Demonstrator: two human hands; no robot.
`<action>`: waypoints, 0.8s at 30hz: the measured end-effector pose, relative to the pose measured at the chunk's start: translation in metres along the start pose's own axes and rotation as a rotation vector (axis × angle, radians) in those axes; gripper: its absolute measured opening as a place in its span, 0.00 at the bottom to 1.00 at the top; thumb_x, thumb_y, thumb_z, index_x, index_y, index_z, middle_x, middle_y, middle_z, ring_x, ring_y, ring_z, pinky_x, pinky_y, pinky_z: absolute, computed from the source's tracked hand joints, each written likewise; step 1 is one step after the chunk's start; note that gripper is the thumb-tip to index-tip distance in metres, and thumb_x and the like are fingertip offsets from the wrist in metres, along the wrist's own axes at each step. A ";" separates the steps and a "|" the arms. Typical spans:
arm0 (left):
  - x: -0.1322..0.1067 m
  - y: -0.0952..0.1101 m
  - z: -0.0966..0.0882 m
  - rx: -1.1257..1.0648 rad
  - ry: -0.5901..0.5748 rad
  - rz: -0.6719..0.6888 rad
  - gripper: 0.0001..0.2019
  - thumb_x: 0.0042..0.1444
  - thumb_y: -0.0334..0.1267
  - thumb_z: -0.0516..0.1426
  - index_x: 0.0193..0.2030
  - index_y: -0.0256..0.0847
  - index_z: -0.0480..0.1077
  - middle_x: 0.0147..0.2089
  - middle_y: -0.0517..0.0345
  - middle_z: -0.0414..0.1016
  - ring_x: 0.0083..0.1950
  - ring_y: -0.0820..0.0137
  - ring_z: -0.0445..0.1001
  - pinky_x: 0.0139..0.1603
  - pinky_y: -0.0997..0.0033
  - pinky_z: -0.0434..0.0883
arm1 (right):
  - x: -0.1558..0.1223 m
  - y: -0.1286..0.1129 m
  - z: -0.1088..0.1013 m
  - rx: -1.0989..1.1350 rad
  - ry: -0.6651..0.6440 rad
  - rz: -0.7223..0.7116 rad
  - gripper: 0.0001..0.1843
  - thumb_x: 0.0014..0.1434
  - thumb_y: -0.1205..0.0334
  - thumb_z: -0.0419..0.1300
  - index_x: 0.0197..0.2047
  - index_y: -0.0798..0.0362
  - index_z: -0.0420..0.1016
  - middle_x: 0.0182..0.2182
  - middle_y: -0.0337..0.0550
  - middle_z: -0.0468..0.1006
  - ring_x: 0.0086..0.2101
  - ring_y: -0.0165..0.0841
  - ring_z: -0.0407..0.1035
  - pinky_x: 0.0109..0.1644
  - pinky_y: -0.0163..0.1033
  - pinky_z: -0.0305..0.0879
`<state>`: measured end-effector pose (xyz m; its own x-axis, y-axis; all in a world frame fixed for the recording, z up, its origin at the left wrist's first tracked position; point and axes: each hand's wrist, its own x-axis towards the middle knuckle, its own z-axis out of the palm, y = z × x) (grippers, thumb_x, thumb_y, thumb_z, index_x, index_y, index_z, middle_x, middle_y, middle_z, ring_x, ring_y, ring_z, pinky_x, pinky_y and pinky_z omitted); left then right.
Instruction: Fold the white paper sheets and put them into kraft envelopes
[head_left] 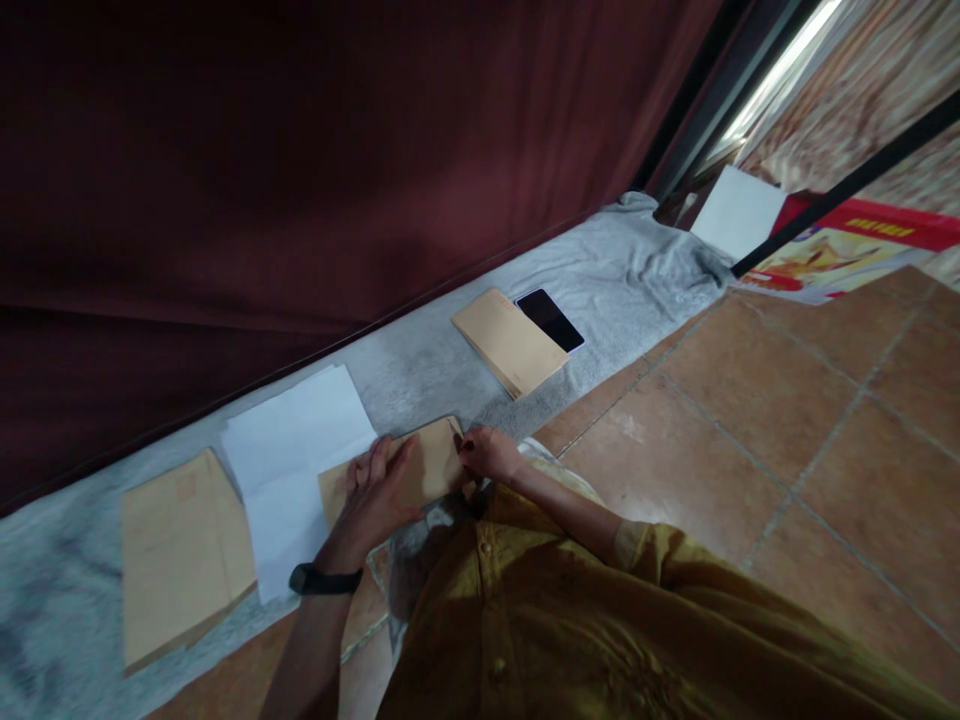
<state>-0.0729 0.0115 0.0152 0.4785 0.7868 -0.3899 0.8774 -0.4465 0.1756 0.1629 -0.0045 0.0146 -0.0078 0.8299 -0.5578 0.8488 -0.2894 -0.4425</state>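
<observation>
A brown paper envelope (433, 460) lies in front of my body, at the near edge of the grey cloth. My left hand (379, 492) rests flat across it with the fingers apart, and a dark band circles that wrist. At the envelope's right end, the closed fingers of my right hand (489, 452) pinch its edge. The fingertips there are partly hidden. Just left of this envelope, white paper sheets (289, 460) are spread in a loose stack, partly under its left end.
More brown envelopes (187, 560) lie at the far left. Another stack of envelopes (514, 340) partly covers a dark-screened phone (553, 318). All rest on a grey cloth (622, 270) along a dark red curtain (337, 170). A red-yellow box (840, 250) stands on the tiled floor (750, 420).
</observation>
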 end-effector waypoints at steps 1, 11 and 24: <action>0.000 0.000 0.001 0.005 0.004 0.002 0.55 0.43 0.44 0.68 0.76 0.47 0.44 0.78 0.38 0.39 0.79 0.44 0.38 0.73 0.36 0.46 | 0.000 0.001 0.001 0.014 0.005 -0.013 0.14 0.62 0.58 0.58 0.49 0.44 0.82 0.47 0.40 0.84 0.44 0.33 0.78 0.40 0.28 0.67; 0.000 -0.007 0.011 0.019 0.029 0.036 0.55 0.45 0.46 0.67 0.76 0.50 0.41 0.80 0.42 0.36 0.79 0.46 0.38 0.73 0.36 0.47 | 0.000 0.005 0.005 0.114 0.058 -0.062 0.12 0.64 0.61 0.58 0.47 0.48 0.81 0.46 0.43 0.84 0.44 0.36 0.78 0.41 0.32 0.66; -0.001 -0.002 0.005 0.019 -0.010 -0.012 0.53 0.47 0.45 0.66 0.76 0.51 0.42 0.80 0.45 0.35 0.79 0.49 0.35 0.74 0.42 0.44 | -0.006 0.012 0.019 0.282 0.133 -0.135 0.17 0.68 0.63 0.52 0.56 0.48 0.75 0.46 0.42 0.81 0.43 0.31 0.74 0.45 0.31 0.63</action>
<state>-0.0753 0.0089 0.0107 0.4673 0.7878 -0.4013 0.8822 -0.4452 0.1532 0.1628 -0.0218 -0.0007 -0.0248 0.9194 -0.3926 0.6647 -0.2781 -0.6934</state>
